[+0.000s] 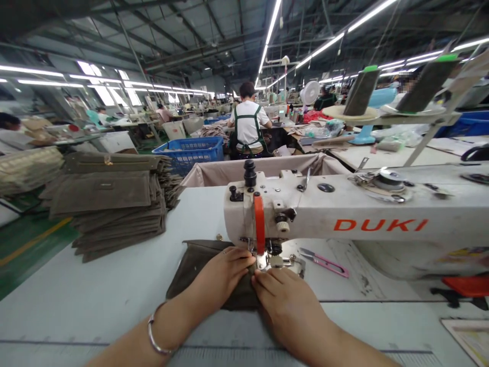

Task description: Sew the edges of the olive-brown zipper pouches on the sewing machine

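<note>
Left hand (219, 278) and right hand (284, 295) press flat, fingers together, gripping nothing, on a dark fabric piece (191, 265). It lies on the table (95, 300), long axis left to right, its right end under the sewing machine (344, 209) presser foot (267, 261).

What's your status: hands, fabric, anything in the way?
Left hand, right hand pressing fabric at presser foot. Snips lie apart, to the right.
</note>
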